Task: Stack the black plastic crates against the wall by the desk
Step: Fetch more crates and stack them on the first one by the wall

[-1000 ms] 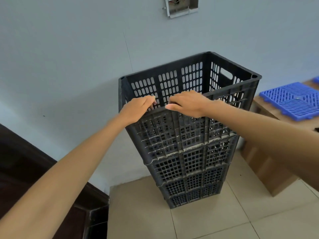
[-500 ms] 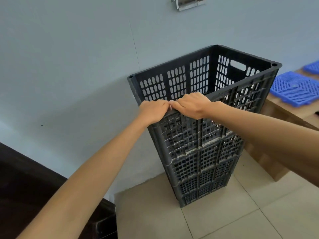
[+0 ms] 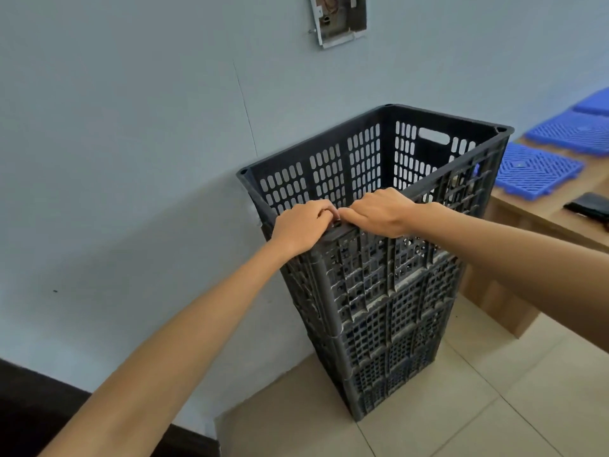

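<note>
A stack of black perforated plastic crates (image 3: 389, 311) stands on the tiled floor against the pale blue wall, nested one inside another. The top crate (image 3: 362, 159) sits open and empty, with a handle slot in its right end wall. My left hand (image 3: 301, 225) and my right hand (image 3: 379, 211) are side by side on the near rim of the top crate, fingers curled over the edge and almost touching each other. Both forearms reach in from the bottom corners.
A wooden desk (image 3: 540, 219) stands right of the stack, carrying blue plastic grid panels (image 3: 534, 171) and a dark wallet-like object (image 3: 590, 206). A broken switch box (image 3: 337, 19) hangs on the wall above. Dark wood furniture (image 3: 29, 407) fills the lower left corner.
My hands have slid closer together along the near rim until they nearly touch. The view has shifted, so the stack sits further right and the desk shows more.
</note>
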Motion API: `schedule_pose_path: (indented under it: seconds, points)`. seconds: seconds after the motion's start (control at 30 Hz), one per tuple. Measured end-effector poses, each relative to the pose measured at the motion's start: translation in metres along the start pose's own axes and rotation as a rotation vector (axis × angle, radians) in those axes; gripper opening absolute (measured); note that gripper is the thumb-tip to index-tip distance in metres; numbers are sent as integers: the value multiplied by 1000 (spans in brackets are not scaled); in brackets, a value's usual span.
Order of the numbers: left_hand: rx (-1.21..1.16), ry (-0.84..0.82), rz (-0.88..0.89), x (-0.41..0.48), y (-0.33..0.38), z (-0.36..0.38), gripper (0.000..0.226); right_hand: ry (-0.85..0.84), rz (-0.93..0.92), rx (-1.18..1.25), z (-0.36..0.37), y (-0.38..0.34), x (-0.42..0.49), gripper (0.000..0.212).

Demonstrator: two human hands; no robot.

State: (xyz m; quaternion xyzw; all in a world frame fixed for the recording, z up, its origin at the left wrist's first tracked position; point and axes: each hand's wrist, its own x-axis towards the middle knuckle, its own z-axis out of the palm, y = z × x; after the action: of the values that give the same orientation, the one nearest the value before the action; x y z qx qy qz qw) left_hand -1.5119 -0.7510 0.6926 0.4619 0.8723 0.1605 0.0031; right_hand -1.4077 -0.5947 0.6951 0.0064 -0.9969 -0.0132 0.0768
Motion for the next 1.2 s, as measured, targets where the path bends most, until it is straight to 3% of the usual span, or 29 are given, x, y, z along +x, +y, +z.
schedule_pose_path:
  seconds: [0.17, 0.37, 0.47, 0.57, 0.67, 0.8, 0.9, 1.0, 1.13, 1.2]
  points:
    - [-114, -16, 57, 32, -41, -19, 28, -12, -50, 185, -4, -7, 16, 52]
    - [-25, -6, 43, 79, -89, -42, 30, 48, -380, 254, -13, -57, 61, 54]
    - [9, -105, 85, 90, -104, -43, 29, -94, -535, 234, -11, -65, 74, 58]
    - [75, -131, 86, 93, -114, -35, 33, -292, -557, 316, -2, -65, 82, 57]
    - [63, -104, 102, 92, -117, -29, 35, -330, -571, 436, 2, -64, 85, 54]
    - [63, -89, 150, 90, -116, -29, 35, -323, -599, 408, 6, -63, 85, 54]
    - [70, -135, 178, 94, -120, -35, 34, -337, -594, 427, 5, -61, 91, 56]
    - [-29, -106, 164, 105, -125, -38, 33, -204, -523, 685, -4, -40, 98, 47]
    - [-80, 12, 191, 141, -119, -42, 34, 122, -236, 730, -12, 26, 132, 29]
    - [-30, 5, 217, 167, -114, -41, 40, 162, -64, 611, -6, 63, 155, 32]
